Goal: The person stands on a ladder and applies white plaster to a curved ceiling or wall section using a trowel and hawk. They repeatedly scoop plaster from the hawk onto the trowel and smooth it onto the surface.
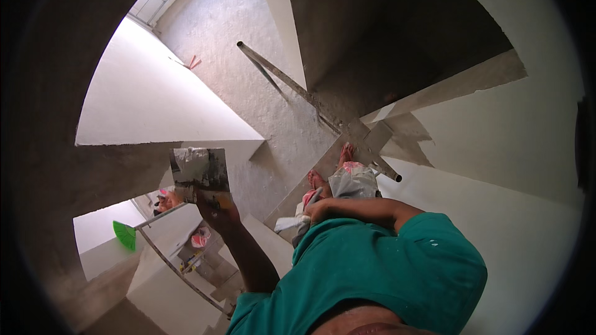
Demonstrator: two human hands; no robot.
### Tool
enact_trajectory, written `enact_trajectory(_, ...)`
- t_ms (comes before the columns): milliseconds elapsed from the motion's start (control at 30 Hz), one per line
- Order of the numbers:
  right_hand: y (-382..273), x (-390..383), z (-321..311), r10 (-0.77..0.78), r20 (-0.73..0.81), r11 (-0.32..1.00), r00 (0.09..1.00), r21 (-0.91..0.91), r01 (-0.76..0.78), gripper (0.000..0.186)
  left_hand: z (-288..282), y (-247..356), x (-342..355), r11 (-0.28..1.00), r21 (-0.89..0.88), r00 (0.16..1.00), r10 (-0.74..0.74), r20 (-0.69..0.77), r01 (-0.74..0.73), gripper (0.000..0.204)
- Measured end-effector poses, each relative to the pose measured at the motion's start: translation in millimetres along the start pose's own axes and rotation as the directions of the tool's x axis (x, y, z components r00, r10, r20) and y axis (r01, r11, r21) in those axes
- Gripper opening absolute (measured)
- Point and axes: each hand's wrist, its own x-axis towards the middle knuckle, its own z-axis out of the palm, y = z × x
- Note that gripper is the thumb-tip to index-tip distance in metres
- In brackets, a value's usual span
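Note:
My left hand (218, 214) is raised on the left and holds a flat, roughly square putty board (200, 170). Pale and dark filler is smeared over the board's face. The left fingers are partly hidden behind its lower edge. Close to my waist, my right hand (318, 211) is closed around something with a narrow grey part sticking up; what it is cannot be made out. A whitish cloth-like bundle (292, 223) hangs beside that hand. Past it, a grey-white, pink-marked thing (354, 181), perhaps a bag or clothing, lies close to my bare feet (316, 180).
Below me, metal trestle tubes (279, 73) stand over a rough grey floor (223, 25). A pale wall block (155, 99) juts out at left. Lower left are another metal rail (180, 273), a bright green fan-shaped thing (125, 236) and a red-white bag (200, 237). A dark opening (385, 25) lies at upper right.

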Motion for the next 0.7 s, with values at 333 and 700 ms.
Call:
enact_trajectory(333, 35, -13, -29, -0.047, -0.211, 0.996, 0.976, -0.085, 0.029, 0.033, 56, -48, 7, 1.0, -0.013, 1.0, -0.008, 0.014, 0.008, 0.043)
enact_trajectory(700, 26, -135, -69, -0.204, 0.063, 0.848, 0.977, 0.51, 0.144, 0.013, 138, -117, 20, 0.993, -0.088, 0.977, -0.054, 0.207, 0.073, 0.041)
